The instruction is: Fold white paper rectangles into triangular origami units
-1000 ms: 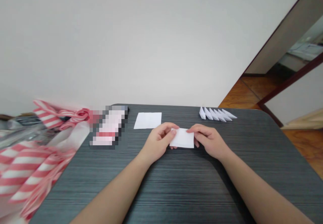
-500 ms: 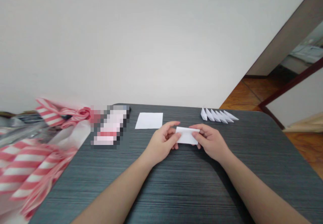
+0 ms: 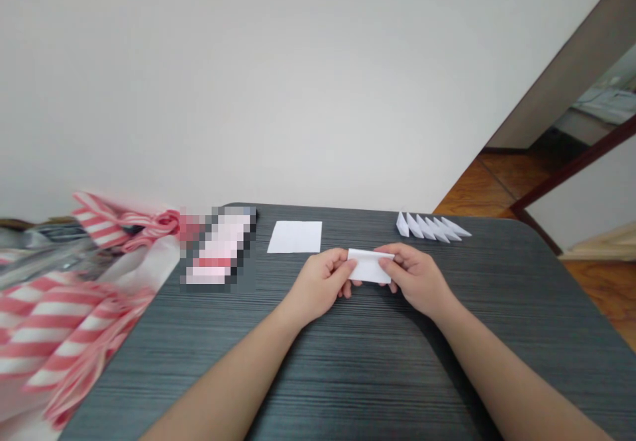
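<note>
A small folded sheet of white paper [image 3: 369, 267] is held up between my two hands, above the middle of the table. My left hand [image 3: 320, 282] pinches its left end, thumb on the near face and fingers curled behind. At the right end my right hand [image 3: 415, 275] grips it the same way, its thumb lying on the paper. The upper edge of the paper looks like a fold. Behind my left hand, flat white paper [image 3: 295, 237] lies on the dark table. Several folded pointed white paper pieces [image 3: 431, 228] overlap in a row beyond my right hand.
The dark wood-grained table [image 3: 348, 375] stands against a pale wall [image 3: 308, 83]. A blurred-out pink and white item [image 3: 221, 245] lies at its back left. Left of the table are red-and-white striped cloths [image 3: 59, 328]. Wooden floor [image 3: 467, 183] shows beyond the right side.
My left index finger, lifted along the paper's upper left corner before, has curled down behind it. Both hands keep hold of the folded paper in nearly the same place.
</note>
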`<state>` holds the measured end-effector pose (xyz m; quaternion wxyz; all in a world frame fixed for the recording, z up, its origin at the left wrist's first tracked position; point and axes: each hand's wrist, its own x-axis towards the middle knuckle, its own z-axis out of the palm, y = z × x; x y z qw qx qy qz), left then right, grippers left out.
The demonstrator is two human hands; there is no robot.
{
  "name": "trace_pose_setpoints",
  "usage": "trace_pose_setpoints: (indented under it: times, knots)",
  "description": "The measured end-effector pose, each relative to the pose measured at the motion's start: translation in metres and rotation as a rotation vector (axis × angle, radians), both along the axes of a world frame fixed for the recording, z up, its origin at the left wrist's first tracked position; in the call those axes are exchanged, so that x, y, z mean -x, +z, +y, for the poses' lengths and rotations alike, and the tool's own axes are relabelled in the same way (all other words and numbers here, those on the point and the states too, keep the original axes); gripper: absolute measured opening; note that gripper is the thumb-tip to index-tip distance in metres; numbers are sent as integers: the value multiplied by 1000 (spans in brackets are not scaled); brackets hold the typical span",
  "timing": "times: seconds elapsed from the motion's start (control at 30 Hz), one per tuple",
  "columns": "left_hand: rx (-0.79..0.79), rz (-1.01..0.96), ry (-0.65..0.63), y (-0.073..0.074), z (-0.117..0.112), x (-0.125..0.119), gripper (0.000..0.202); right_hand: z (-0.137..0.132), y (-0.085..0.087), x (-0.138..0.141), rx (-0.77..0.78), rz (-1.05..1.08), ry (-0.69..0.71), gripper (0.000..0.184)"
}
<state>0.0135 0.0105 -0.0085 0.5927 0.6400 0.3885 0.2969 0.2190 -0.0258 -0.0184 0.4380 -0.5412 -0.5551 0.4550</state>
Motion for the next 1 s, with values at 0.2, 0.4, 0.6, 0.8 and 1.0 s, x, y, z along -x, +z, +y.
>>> trace_pose_setpoints:
  times: [0.2, 0.4, 0.6, 0.8, 1.0]
  knots:
    - [-37, 33, 4, -2, 1, 1, 28, 1, -1, 1, 14, 16, 12, 23]
    - [-52, 54, 7, -2, 0, 1, 28, 0, 0, 0, -16, -57, 11, 21]
    - [-150, 197, -69, 5, -5, -1, 30, -4, 11, 5, -159, -195, 63, 21]
    - [-211, 251, -127, 12, -7, -1, 33, -2, 16, 9, -269, -301, 134, 14]
    - [-236, 266, -144, 13, -8, -1, 30, 0, 18, 10, -320, -330, 130, 15]
